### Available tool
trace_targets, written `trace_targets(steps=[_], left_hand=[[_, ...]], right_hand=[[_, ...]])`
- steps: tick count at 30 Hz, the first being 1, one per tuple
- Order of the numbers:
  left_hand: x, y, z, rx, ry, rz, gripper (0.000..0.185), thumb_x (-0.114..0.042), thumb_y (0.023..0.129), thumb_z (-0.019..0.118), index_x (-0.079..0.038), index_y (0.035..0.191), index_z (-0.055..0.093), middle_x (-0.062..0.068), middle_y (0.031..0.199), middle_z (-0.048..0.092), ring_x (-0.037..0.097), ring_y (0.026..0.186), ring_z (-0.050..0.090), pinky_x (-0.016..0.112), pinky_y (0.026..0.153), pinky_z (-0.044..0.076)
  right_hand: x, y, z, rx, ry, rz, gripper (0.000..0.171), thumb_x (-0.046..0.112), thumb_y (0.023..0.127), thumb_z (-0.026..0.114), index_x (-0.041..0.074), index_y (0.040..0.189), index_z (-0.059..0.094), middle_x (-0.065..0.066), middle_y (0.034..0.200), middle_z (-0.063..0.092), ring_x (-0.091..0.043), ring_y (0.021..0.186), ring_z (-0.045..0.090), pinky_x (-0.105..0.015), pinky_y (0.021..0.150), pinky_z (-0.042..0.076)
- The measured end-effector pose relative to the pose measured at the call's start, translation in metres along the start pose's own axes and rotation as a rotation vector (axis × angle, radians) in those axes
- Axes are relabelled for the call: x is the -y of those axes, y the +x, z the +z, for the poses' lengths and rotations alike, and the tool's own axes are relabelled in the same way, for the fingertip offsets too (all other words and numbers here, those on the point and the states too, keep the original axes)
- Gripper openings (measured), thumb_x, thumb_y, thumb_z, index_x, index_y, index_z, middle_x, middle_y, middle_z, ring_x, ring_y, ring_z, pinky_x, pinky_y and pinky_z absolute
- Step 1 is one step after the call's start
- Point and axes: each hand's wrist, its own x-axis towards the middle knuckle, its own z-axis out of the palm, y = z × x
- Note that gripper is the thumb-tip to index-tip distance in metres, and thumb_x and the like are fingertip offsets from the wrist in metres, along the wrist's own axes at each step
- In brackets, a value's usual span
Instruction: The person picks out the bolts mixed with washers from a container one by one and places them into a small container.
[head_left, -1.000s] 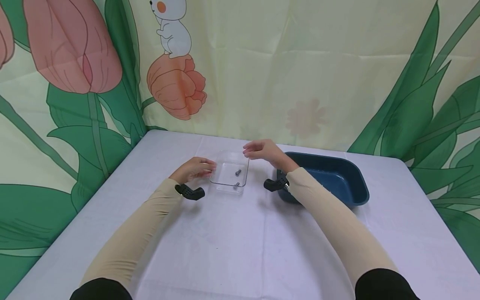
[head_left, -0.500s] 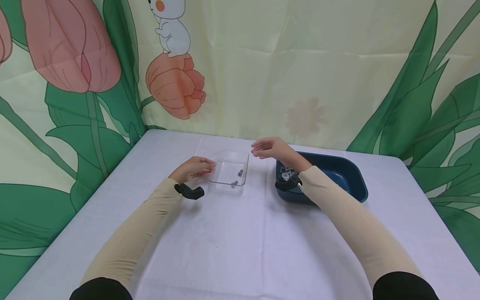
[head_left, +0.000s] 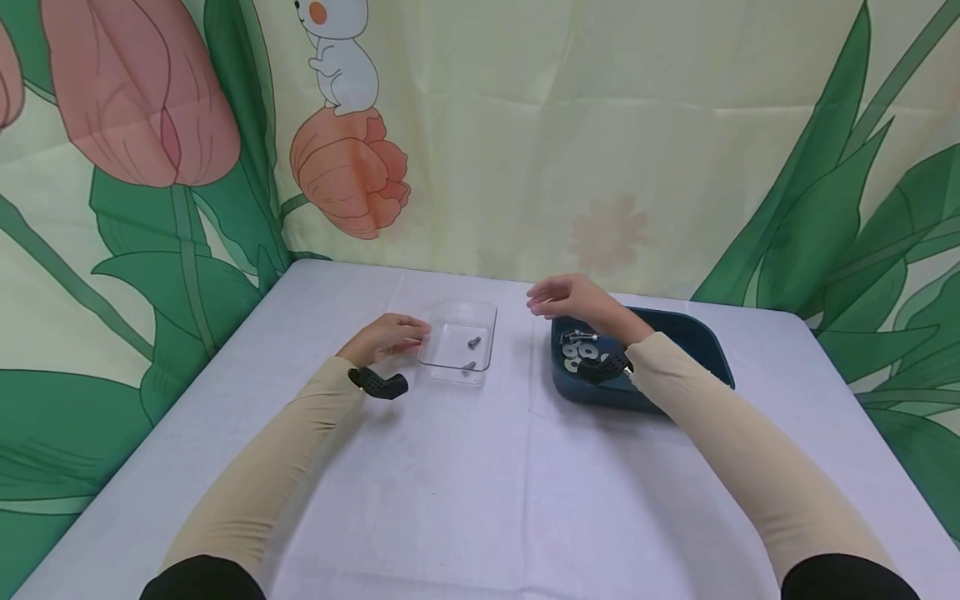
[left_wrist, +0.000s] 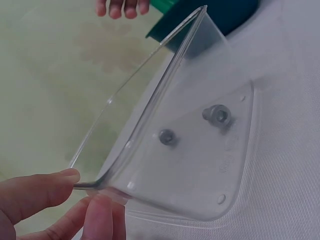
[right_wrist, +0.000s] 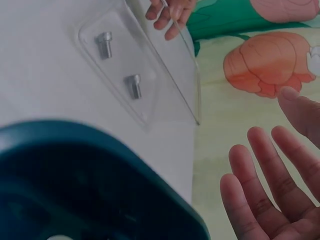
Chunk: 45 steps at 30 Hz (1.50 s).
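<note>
Near the middle of the head view, the left hand (head_left: 386, 337) pinches the left rim of a clear plastic tray (head_left: 459, 348) that sits on the white tablecloth (head_left: 465, 483). From the left wrist camera, the thumb and a fingertip (left_wrist: 42, 192) close on the tray's corner at the lower left of the frame, so this hand is clamped on the tray. Two small grey bolts (head_left: 472, 343) lie inside the tray, apart from each other; they show as two dark round heads (left_wrist: 216, 115) through the clear bottom in the left wrist view, and as two short cylinders (right_wrist: 133, 86) at the upper left of the right wrist view.

Right of centre in the head view, the right hand (head_left: 573, 300) hovers above the far left rim of a dark blue bin (head_left: 701, 346), with fingers relaxed and spread, holding nothing. The right wrist camera shows its fingers (right_wrist: 260, 165) straight and parted at the right edge of the frame. Inside the bin's left end lie silver washers and bolts (head_left: 577, 350). The tray and bin stand near each other without touching. Behind the table hangs a curtain printed with tulips (head_left: 348, 171) and green leaves.
</note>
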Motion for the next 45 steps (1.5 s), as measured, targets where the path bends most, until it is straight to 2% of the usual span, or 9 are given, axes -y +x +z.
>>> trace_targets(steps=[7, 14, 21, 32, 38, 45], left_hand=[[0.002, 0.0, -0.001, 0.003, -0.001, 0.008, 0.041, -0.016, 0.093, 0.058, 0.002, 0.13, 0.051, 0.009, 0.117, 0.055, 0.013, 0.096, 0.052, 0.016, 0.076, 0.047], [0.001, 0.0, -0.001, 0.003, 0.005, -0.001, 0.042, -0.017, 0.093, 0.058, 0.001, 0.131, 0.051, 0.01, 0.121, 0.054, 0.015, 0.098, 0.051, 0.016, 0.078, 0.047], [0.001, 0.0, 0.0, 0.0, 0.011, -0.011, 0.043, -0.017, 0.093, 0.059, 0.0, 0.132, 0.05, 0.012, 0.126, 0.053, 0.017, 0.103, 0.051, 0.021, 0.086, 0.047], [0.001, 0.002, 0.0, -0.003, -0.025, -0.022, 0.042, -0.015, 0.092, 0.06, 0.0, 0.13, 0.051, 0.009, 0.117, 0.055, 0.015, 0.097, 0.052, 0.013, 0.071, 0.049], [0.002, 0.003, 0.0, -0.006, -0.024, -0.013, 0.042, -0.015, 0.092, 0.061, 0.001, 0.129, 0.052, 0.008, 0.113, 0.056, 0.013, 0.091, 0.052, 0.014, 0.07, 0.049], [0.002, 0.001, 0.001, 0.001, -0.028, -0.012, 0.042, -0.016, 0.092, 0.06, 0.001, 0.13, 0.051, 0.009, 0.118, 0.055, 0.016, 0.1, 0.052, 0.016, 0.075, 0.048]], right_hand=[[-0.011, -0.008, -0.012, -0.018, -0.045, 0.028, 0.038, 0.016, 0.089, 0.065, 0.002, 0.123, 0.057, -0.022, 0.122, 0.06, -0.024, 0.106, 0.063, -0.038, 0.094, 0.051], [-0.025, -0.016, -0.024, -0.027, -0.045, 0.042, 0.039, 0.015, 0.088, 0.066, 0.0, 0.123, 0.057, -0.024, 0.122, 0.06, -0.024, 0.107, 0.063, -0.043, 0.095, 0.049], [-0.043, -0.021, -0.036, -0.042, -0.113, 0.061, 0.039, 0.019, 0.088, 0.067, 0.001, 0.122, 0.059, -0.021, 0.119, 0.063, -0.019, 0.103, 0.064, -0.035, 0.091, 0.052], [-0.059, -0.026, -0.049, -0.052, -0.126, 0.072, 0.04, 0.014, 0.089, 0.064, -0.003, 0.124, 0.056, -0.025, 0.122, 0.06, -0.03, 0.108, 0.062, -0.043, 0.093, 0.05], [-0.066, -0.027, -0.052, -0.06, -0.167, 0.1, 0.039, 0.018, 0.088, 0.067, 0.0, 0.121, 0.06, -0.022, 0.119, 0.063, -0.029, 0.106, 0.063, -0.038, 0.091, 0.052], [-0.075, -0.026, -0.052, -0.052, -0.195, 0.1, 0.04, 0.019, 0.088, 0.067, -0.002, 0.121, 0.06, -0.022, 0.118, 0.063, -0.028, 0.106, 0.064, -0.034, 0.087, 0.054]])
